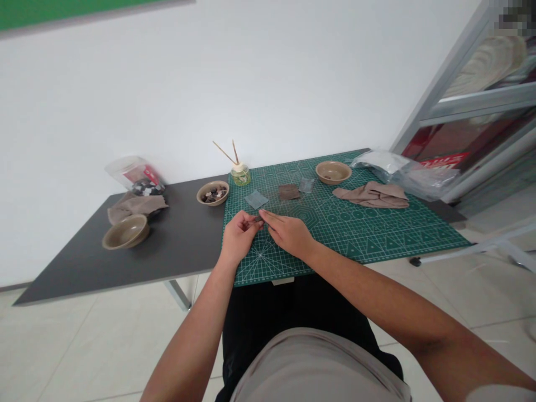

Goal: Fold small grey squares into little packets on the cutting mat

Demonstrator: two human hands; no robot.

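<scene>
Over the green cutting mat (339, 229), both my hands meet at the fingertips. My left hand (238, 237) pinches a small dark piece (258, 219), too covered by fingers to name its kind. The fingers of my right hand (291, 234) are pressed together against the same piece from the other side. Just beyond the fingertips lies a blue-grey square sheet (256, 199). A brown square sheet (288, 192) and a smaller grey square (306, 185) rest farther back, side by side.
Left of the mat, a bowl (213, 202) holds several dark and pale stones. A reed diffuser (240, 174) stands behind it. Another bowl (125, 231), a cloth (136, 207) and a clear bag (140, 176) sit far left. Rightward are a bowl (334, 177), a brown cloth (374, 195) and plastic wrapping (402, 170).
</scene>
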